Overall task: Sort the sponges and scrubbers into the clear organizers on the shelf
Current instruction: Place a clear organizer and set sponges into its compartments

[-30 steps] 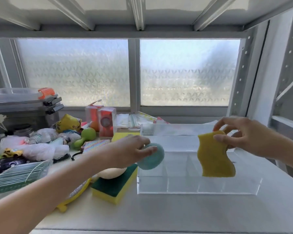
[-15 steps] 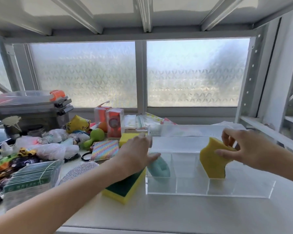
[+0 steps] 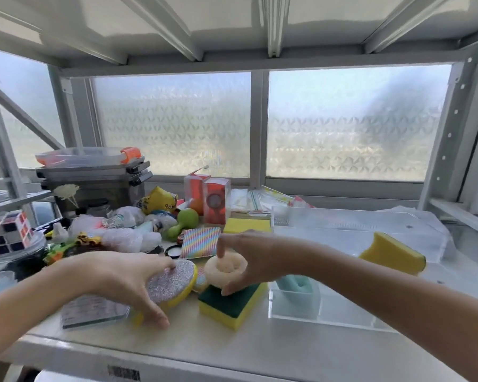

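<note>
My left hand [image 3: 127, 282] grips a round silver-and-yellow scrubber [image 3: 174, 279] on the shelf. My right hand [image 3: 243, 260] pinches a cream round sponge [image 3: 224, 268], which rests on a green-and-yellow block sponge [image 3: 232, 304]. The clear organizer [image 3: 326, 312] stands to the right. A teal sponge [image 3: 293, 283] sits in its left compartment and a wavy yellow sponge [image 3: 392, 253] leans in its right part. Another yellow sponge [image 3: 246, 225] lies behind my right hand.
A second clear organizer [image 3: 342, 219] stands behind the first. Clutter fills the left: a striped pad [image 3: 200, 242], a green toy [image 3: 185, 219], red boxes [image 3: 215, 199], plastic bags [image 3: 116, 230], a puzzle cube [image 3: 6, 232], stacked cases [image 3: 94, 172]. A flat packet [image 3: 94, 312] lies near the shelf's front edge.
Both hands let go of the teal and wavy yellow sponges in the organizer and moved left. The left hand now holds the round scrubber, the right the cream sponge.
</note>
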